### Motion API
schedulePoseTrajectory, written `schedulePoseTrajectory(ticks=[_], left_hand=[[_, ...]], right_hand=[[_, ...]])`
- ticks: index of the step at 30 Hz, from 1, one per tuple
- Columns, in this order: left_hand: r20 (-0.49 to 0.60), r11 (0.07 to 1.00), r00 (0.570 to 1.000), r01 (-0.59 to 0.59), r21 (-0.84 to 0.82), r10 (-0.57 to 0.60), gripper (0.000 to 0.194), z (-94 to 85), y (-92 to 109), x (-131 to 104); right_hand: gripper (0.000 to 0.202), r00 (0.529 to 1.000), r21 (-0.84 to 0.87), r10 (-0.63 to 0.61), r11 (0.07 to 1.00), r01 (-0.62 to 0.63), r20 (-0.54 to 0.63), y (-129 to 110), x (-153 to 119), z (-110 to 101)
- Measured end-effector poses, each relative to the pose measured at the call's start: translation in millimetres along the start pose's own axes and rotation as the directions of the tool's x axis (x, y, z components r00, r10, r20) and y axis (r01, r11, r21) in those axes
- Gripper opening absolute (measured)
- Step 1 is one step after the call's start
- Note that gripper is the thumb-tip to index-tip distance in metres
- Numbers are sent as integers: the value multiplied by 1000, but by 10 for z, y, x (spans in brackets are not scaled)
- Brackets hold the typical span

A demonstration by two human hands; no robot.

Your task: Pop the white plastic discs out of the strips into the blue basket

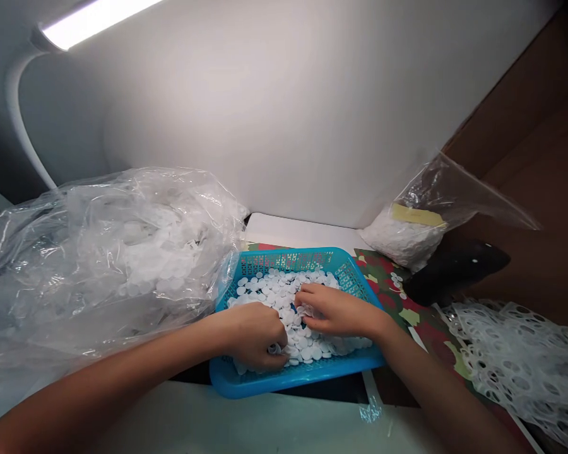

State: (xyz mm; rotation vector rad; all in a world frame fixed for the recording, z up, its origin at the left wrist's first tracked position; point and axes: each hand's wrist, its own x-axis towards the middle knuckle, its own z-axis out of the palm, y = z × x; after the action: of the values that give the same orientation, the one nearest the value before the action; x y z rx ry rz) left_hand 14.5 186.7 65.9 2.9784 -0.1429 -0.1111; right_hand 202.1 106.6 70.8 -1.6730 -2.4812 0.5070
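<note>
A blue plastic basket [284,381] with perforated walls holds many small, flat white discs [307,350]. Over the basket's left half, my left hand [255,334] is closed in a fist, with a few white discs showing between its curled fingers. My right hand [331,309] reaches in from the right, fingers and thumb bent around some of the discs near the middle. What lies under both palms is hidden.
A large clear plastic bag [165,252] of white discs stands left. At right are a clear bag [402,236] with a yellow label, a black object [454,271] and a heap of white ring-holed scraps [525,366]. A lit lamp [99,22] hangs above left.
</note>
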Motion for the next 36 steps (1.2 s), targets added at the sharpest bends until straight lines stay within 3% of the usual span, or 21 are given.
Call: schedulePoseTrajectory(ticks=[11,17,24,33,36], left_hand=[[-32,1000,999,-13,15,13,26,-8,10,0],[-34,1000,999,6,19,-6,26,-11,19,-5],[-34,1000,999,-3,20,4,26,0,10,-7],[-36,1000,999,7,-4,-7,27,3,12,-4],[-30,1000,1000,7,-13,-7,27,0,9,-4]], right_hand=[[13,999,7,-10,1000,10,-39,5,1,3],[27,992,16,-1,1000,3,-128,-23,6,16],[10,984,-40,-1,999,-6,-177,-20,9,-1],[2,973,-56,-43,998,31,-227,-33,16,-33],[9,973,-29,-62,998,57,-223,-53,7,-44]])
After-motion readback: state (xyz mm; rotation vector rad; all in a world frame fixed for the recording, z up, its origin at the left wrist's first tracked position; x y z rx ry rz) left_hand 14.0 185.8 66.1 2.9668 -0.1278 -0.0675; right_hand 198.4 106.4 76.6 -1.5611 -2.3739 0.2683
